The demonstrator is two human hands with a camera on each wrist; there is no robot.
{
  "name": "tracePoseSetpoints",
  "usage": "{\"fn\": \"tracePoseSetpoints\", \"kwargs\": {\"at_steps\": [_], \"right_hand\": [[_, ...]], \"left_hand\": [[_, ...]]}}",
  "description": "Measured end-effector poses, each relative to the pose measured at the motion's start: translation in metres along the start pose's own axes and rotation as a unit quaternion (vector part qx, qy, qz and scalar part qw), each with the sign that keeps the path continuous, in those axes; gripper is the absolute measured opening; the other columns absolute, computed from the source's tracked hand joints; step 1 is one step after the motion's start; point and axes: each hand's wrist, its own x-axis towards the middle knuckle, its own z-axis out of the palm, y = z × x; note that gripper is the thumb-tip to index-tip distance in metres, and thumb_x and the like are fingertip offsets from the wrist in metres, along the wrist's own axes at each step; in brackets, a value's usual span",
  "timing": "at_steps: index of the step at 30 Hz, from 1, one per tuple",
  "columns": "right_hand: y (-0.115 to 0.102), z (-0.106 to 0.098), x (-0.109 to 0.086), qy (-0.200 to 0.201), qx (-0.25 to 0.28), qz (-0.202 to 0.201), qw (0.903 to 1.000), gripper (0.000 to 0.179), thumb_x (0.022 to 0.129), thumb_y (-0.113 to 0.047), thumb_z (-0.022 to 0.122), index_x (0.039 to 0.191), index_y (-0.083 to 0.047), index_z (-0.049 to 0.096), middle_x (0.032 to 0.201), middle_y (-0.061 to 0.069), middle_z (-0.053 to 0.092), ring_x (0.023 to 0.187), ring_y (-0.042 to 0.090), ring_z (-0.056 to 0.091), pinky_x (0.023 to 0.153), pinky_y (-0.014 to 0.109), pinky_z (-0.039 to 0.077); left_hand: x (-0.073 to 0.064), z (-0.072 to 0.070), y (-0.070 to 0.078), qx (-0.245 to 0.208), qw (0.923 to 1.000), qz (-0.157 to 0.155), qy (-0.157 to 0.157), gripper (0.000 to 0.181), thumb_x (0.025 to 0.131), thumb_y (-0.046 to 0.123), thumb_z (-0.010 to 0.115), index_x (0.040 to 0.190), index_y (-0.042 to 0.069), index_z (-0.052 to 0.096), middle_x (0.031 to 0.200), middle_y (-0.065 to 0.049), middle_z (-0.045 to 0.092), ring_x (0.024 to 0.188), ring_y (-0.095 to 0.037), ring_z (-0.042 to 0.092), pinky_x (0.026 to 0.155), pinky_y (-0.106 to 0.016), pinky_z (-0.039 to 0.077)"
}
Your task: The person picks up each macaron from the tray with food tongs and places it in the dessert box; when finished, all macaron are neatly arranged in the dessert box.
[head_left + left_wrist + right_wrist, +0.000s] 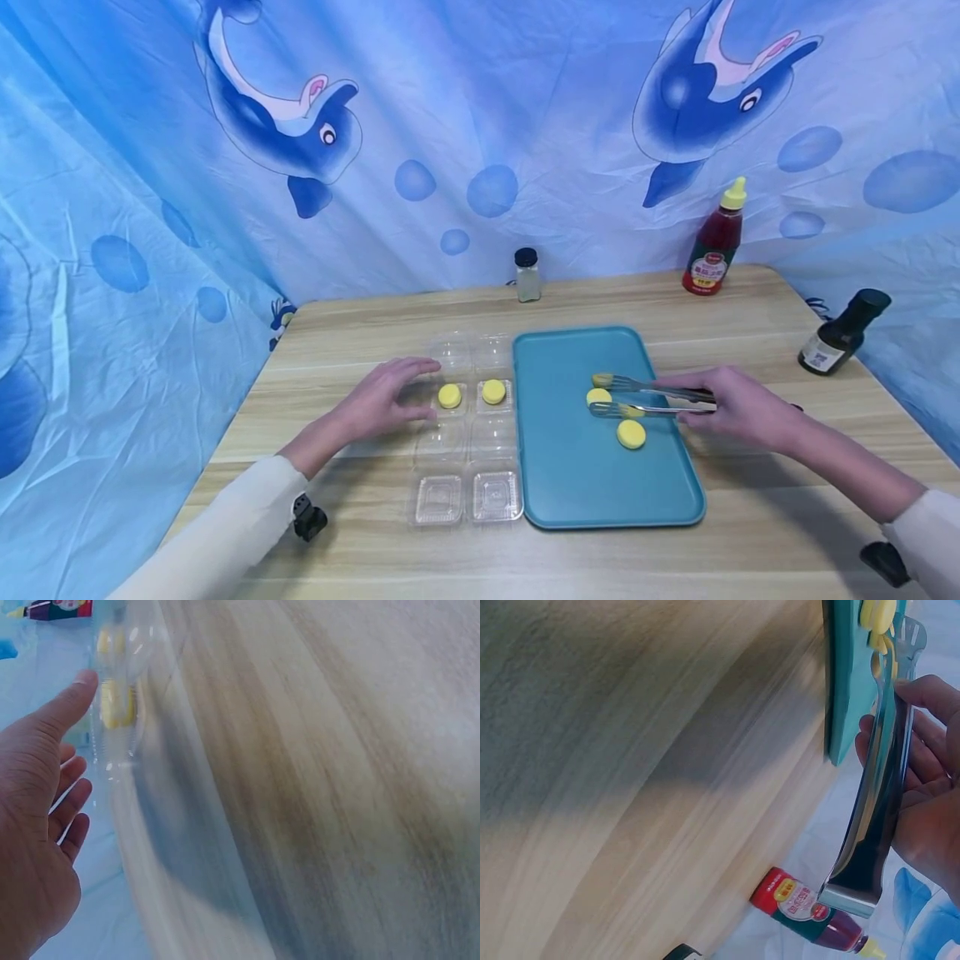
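Observation:
My right hand point(738, 404) holds a pair of metal tongs point(877, 802) over the right side of a teal tray point(577, 492). The arms of the tongs are spread, with a yellow macaron point(598, 397) between their tips. Another macaron point(632, 434) lies nearer me, and more yellow shows behind the slotted tips. Left of the tray stand clear plastic boxes point(438, 500); two of their compartments each hold a yellow macaron point(493, 392). My left hand point(386, 398) is beside the left box, thumb and fingers apart and holding nothing. Whether its fingertips touch the plastic, I cannot tell.
Behind the tray stands a small black-capped jar point(528, 279). A red sauce bottle point(712, 250) with a yellow nozzle is at the back right, and a dark bottle point(840, 333) near the right edge. A blue dolphin-print curtain point(465, 125) hangs behind the wooden table point(360, 533).

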Motion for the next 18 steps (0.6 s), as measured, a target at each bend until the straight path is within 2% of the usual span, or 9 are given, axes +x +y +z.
{"fn": "tracePoseSetpoints", "kwargs": {"at_steps": [3, 5, 8, 12, 15, 18], "right_hand": [[0.002, 0.001, -0.001, 0.001, -0.005, 0.001, 1.0000, 0.054, 0.089, -0.002, 0.084, 0.141, -0.004, 0.069, 0.124, 0.014, 0.074, 0.069, 0.012, 0.054, 0.051, 0.025, 0.044], [0.003, 0.001, -0.002, 0.003, -0.005, -0.001, 1.0000, 0.053, 0.089, -0.002, 0.084, 0.140, -0.003, 0.069, 0.124, 0.014, 0.074, 0.067, 0.011, 0.052, 0.051, 0.025, 0.044], [0.005, 0.002, -0.003, 0.011, -0.016, -0.016, 0.9997, 0.053, 0.089, -0.003, 0.085, 0.139, -0.004, 0.070, 0.127, 0.014, 0.074, 0.074, 0.009, 0.058, 0.057, 0.024, 0.049], [0.007, 0.004, -0.004, 0.021, -0.025, -0.030, 0.9990, 0.051, 0.088, -0.001, 0.085, 0.137, -0.004, 0.072, 0.128, 0.016, 0.074, 0.084, 0.009, 0.062, 0.063, 0.024, 0.052], [0.009, 0.006, -0.004, 0.024, -0.014, -0.023, 0.9994, 0.050, 0.087, 0.000, 0.084, 0.136, -0.002, 0.071, 0.128, 0.018, 0.074, 0.077, 0.008, 0.060, 0.057, 0.024, 0.050], [0.010, 0.008, -0.005, 0.029, -0.004, -0.014, 0.9995, 0.051, 0.087, 0.001, 0.084, 0.136, 0.000, 0.071, 0.126, 0.018, 0.074, 0.063, 0.006, 0.051, 0.050, 0.024, 0.045]], "left_hand": [[-0.001, -0.002, 0.004, -0.008, 0.9999, 0.002, 0.009, 0.075, 0.086, 0.034, 0.090, 0.149, 0.008, 0.059, 0.153, -0.012, 0.058, 0.143, -0.035, 0.051, 0.122, -0.060, 0.035], [-0.003, -0.003, 0.010, -0.015, 0.9997, 0.016, 0.013, 0.074, 0.086, 0.035, 0.090, 0.149, 0.009, 0.060, 0.152, -0.011, 0.060, 0.142, -0.033, 0.052, 0.122, -0.057, 0.037], [-0.005, -0.001, 0.021, -0.027, 0.9978, 0.060, 0.009, 0.072, 0.086, 0.035, 0.090, 0.146, 0.008, 0.062, 0.149, -0.009, 0.063, 0.139, -0.030, 0.056, 0.119, -0.054, 0.041], [-0.011, 0.007, 0.039, -0.040, 0.9909, 0.129, -0.002, 0.073, 0.083, 0.036, 0.092, 0.143, 0.006, 0.064, 0.144, -0.008, 0.066, 0.135, -0.028, 0.061, 0.115, -0.053, 0.046], [-0.015, 0.014, 0.051, -0.041, 0.9853, 0.166, -0.010, 0.078, 0.080, 0.039, 0.093, 0.144, 0.007, 0.063, 0.144, -0.007, 0.067, 0.133, -0.025, 0.062, 0.115, -0.055, 0.047], [-0.019, 0.020, 0.062, -0.031, 0.9820, 0.185, -0.021, 0.084, 0.078, 0.046, 0.093, 0.146, 0.010, 0.061, 0.145, -0.006, 0.065, 0.134, -0.022, 0.061, 0.115, -0.056, 0.046]]}}
